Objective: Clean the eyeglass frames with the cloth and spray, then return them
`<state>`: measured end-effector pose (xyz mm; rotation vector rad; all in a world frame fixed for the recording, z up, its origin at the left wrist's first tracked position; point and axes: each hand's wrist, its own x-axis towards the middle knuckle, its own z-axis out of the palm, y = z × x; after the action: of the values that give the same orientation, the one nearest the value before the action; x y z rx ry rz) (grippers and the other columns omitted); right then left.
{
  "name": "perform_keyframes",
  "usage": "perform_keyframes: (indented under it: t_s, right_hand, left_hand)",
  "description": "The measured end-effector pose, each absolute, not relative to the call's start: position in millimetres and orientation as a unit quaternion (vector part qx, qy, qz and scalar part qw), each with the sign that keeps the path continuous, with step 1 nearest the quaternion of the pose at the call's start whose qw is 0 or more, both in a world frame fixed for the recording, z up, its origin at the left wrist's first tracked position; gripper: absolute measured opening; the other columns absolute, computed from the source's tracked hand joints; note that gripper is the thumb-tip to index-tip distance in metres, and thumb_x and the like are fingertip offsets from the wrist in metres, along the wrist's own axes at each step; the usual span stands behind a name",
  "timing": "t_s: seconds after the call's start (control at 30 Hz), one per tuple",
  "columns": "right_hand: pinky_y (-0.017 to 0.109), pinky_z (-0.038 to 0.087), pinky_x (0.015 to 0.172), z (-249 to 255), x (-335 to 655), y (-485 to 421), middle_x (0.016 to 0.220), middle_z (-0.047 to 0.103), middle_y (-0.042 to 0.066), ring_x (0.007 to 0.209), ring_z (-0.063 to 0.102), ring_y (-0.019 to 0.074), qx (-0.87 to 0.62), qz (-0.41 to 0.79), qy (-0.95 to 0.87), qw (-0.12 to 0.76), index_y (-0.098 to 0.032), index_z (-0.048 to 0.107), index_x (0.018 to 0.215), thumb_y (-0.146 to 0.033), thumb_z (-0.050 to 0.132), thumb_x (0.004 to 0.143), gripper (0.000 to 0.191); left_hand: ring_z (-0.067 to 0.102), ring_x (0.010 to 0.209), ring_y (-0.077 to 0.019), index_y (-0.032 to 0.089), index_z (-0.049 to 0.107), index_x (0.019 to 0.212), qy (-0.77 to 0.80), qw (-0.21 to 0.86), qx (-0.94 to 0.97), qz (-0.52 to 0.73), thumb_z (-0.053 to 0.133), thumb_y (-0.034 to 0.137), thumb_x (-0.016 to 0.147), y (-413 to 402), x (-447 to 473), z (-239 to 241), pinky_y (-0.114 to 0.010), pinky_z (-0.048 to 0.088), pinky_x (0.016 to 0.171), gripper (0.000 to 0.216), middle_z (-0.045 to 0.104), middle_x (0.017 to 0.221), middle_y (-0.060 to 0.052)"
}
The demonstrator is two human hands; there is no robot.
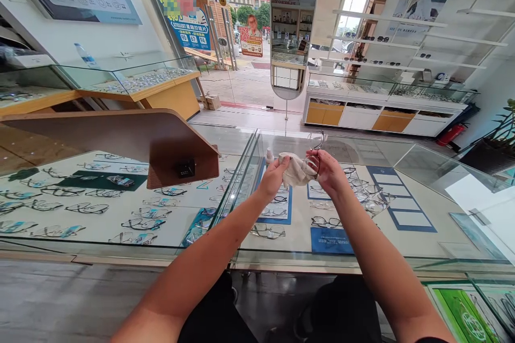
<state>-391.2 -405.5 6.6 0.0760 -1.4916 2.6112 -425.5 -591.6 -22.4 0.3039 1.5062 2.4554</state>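
Observation:
Above the glass display counter [289,246], my left hand [274,176] is closed on a crumpled pale cloth [295,170]. My right hand [329,171] grips a pair of eyeglasses [317,144] with a thin dark frame, one arm of it pointing up and away from me. The cloth meets the eyeglasses at the lens between both hands, and part of the frame is hidden by cloth and fingers. Just beyond my left hand stands a small white bottle [269,156]. To the right of my right hand lies a heap of eyeglasses [372,193].
Rows of eyeglasses [86,208] fill the left case, under a brown wooden board [177,139]. Blue-bordered trays [402,198] and a blue card [332,240] lie in the right case. An oval mirror [293,27] stands beyond the counter. A fire extinguisher [451,134] is at right.

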Motion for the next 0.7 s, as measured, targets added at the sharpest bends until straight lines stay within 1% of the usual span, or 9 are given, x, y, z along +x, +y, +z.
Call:
perform_keyframes:
  t_s: [0.1, 0.2, 0.4, 0.5, 0.57, 0.63, 0.7]
  right_hand:
    - [0.030, 0.058, 0.087, 7.2, -391.8, -403.2, 0.109, 0.084, 0.002, 0.100, 0.070, 0.0187, 0.028, 0.868, -0.491, 0.070, -0.028, 0.084, 0.087, -0.059, 0.102, 0.067, 0.041]
    - [0.029, 0.057, 0.087, 7.2, -391.5, -403.7, 0.106, 0.083, 0.003, 0.100, 0.071, 0.0181, 0.027, 0.871, -0.487, 0.061, -0.026, 0.084, 0.086, -0.059, 0.103, 0.066, 0.042]
    - [0.029, 0.057, 0.085, 6.1, -391.3, -403.4, 0.107, 0.083, 0.003, 0.098, 0.072, 0.0184, 0.028, 0.868, -0.492, 0.056, -0.027, 0.083, 0.089, -0.058, 0.099, 0.071, 0.040]
    - [0.030, 0.058, 0.084, 5.9, -390.8, -402.5, 0.107, 0.083, 0.003, 0.095, 0.072, 0.0184, 0.025, 0.866, -0.497, 0.048, -0.027, 0.082, 0.090, -0.058, 0.097, 0.073, 0.038]
    - [0.031, 0.059, 0.083, 6.1, -390.3, -402.1, 0.106, 0.083, 0.003, 0.093, 0.073, 0.0189, 0.024, 0.864, -0.501, 0.044, -0.027, 0.081, 0.089, -0.058, 0.095, 0.075, 0.037]
    - [0.032, 0.059, 0.083, 6.6, -389.8, -402.1, 0.106, 0.083, 0.004, 0.093, 0.073, 0.0198, 0.024, 0.861, -0.506, 0.043, -0.027, 0.079, 0.089, -0.058, 0.093, 0.076, 0.036]
    - [0.033, 0.059, 0.083, 7.1, -389.3, -402.4, 0.106, 0.083, 0.005, 0.094, 0.073, 0.0205, 0.024, 0.860, -0.508, 0.042, -0.027, 0.079, 0.089, -0.058, 0.092, 0.077, 0.036]
  left_hand:
    - [0.072, 0.086, -0.0225, 0.018, 0.079, 0.099, 0.511, 0.085, 0.059, 0.853, 0.097, 0.074, 0.067, -592.2, -430.6, -22.8, -0.032, 0.052, 0.074, 0.067, 0.077, 0.087, -0.006]
    - [0.071, 0.089, -0.0219, 0.019, 0.079, 0.098, 0.515, 0.065, 0.049, 0.853, 0.097, 0.072, 0.067, -592.3, -431.5, -21.8, -0.031, 0.051, 0.074, 0.065, 0.078, 0.091, -0.006]
    - [0.071, 0.094, -0.0216, 0.021, 0.076, 0.106, 0.531, 0.080, 0.049, 0.842, 0.092, 0.078, 0.071, -594.7, -427.4, -19.9, -0.029, 0.052, 0.076, 0.069, 0.079, 0.099, -0.005]
    - [0.070, 0.089, -0.0194, 0.021, 0.073, 0.107, 0.547, 0.082, 0.043, 0.832, 0.089, 0.079, 0.075, -597.4, -426.5, -20.1, -0.029, 0.052, 0.077, 0.068, 0.074, 0.092, -0.003]
    - [0.067, 0.082, -0.0176, 0.021, 0.070, 0.104, 0.556, 0.082, 0.044, 0.826, 0.086, 0.080, 0.079, -598.7, -426.0, -19.5, -0.030, 0.051, 0.074, 0.066, 0.070, 0.084, -0.002]
    - [0.062, 0.072, -0.0155, 0.021, 0.067, 0.094, 0.564, 0.088, 0.056, 0.819, 0.083, 0.082, 0.082, -599.1, -424.9, -17.5, -0.030, 0.048, 0.068, 0.064, 0.064, 0.076, 0.000]
    - [0.053, 0.063, -0.0133, 0.022, 0.060, 0.078, 0.571, 0.094, 0.069, 0.812, 0.083, 0.083, 0.080, -598.7, -422.8, -14.1, -0.029, 0.044, 0.062, 0.065, 0.056, 0.067, 0.002]
